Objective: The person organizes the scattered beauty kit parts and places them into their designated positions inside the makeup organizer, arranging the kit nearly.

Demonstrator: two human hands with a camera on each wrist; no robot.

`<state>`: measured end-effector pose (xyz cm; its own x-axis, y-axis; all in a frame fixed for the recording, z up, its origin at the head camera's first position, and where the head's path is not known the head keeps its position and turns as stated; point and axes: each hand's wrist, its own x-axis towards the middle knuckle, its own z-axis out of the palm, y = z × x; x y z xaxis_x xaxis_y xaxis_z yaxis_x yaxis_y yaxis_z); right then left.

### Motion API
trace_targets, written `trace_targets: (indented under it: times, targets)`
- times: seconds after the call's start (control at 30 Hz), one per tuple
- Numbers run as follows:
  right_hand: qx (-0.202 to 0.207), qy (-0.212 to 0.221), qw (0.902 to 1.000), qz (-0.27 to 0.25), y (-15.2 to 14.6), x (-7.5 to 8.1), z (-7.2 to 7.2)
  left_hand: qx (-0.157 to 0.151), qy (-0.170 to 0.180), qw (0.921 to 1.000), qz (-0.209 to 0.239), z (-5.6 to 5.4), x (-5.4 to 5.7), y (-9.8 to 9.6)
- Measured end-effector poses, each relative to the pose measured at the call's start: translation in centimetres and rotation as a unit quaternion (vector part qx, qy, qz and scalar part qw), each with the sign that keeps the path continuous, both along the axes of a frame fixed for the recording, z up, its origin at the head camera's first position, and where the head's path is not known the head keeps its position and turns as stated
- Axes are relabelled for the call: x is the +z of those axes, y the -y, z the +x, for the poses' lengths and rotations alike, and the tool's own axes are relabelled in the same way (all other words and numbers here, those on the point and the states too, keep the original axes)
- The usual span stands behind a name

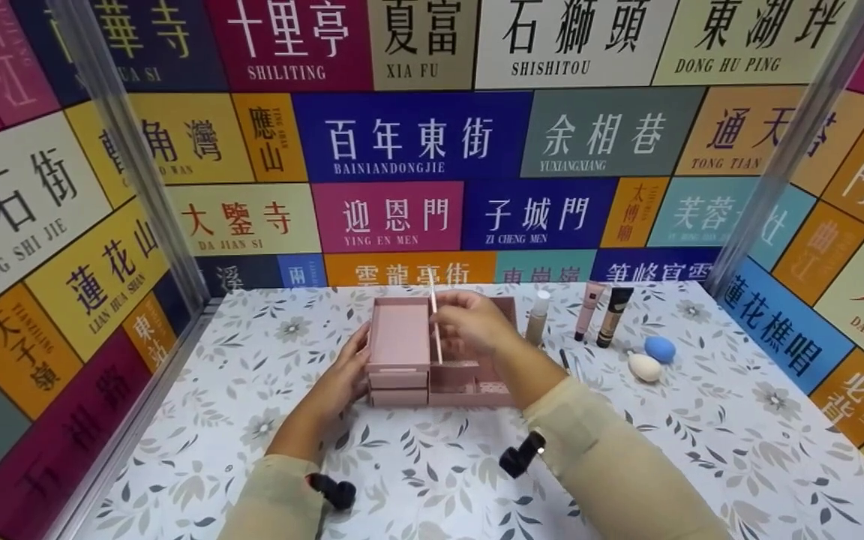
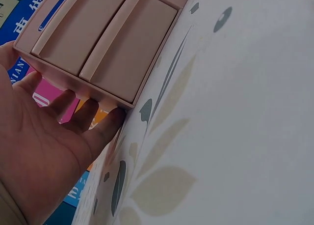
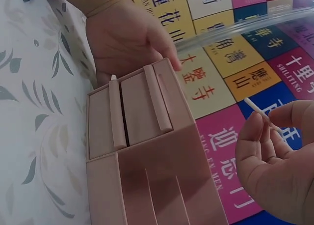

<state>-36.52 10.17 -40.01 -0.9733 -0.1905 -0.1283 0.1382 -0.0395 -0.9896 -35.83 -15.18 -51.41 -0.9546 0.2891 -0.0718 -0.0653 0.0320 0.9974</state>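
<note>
A pink desktop organizer stands on the table, with two small drawers at its left and divided open compartments at its right. My left hand rests against the organizer's left side, its fingers extended along the wall in the left wrist view. Over the open compartments, my right hand pinches a slim pale stick between thumb and fingers. It stands nearly upright in the head view; its exact kind I cannot tell.
Right of the organizer stand a bottle with a white cap, a pink tube and a black tube. A blue sponge and a cream sponge lie further right. Thin dark items lie near my right forearm. Printed walls enclose the table.
</note>
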Motion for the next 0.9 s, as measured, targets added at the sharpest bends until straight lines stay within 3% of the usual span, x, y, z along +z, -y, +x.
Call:
trace_targets:
  times: [0.5,0.73,0.9]
  targets:
    - [0.021,-0.002,0.9998,-0.006,5.0,-1.5,-3.1,0.020,0.023,0.9995,0.002,0.1,0.0,0.1]
    - [0.030,0.001,0.9995,0.009,6.3,-2.1,-3.6,0.005,0.010,0.9999,0.007,0.0,0.0,0.1]
    - [0.026,-0.001,0.9994,0.022,6.8,-2.6,-3.9,0.007,0.018,0.9998,-0.001,-0.1,0.0,0.1]
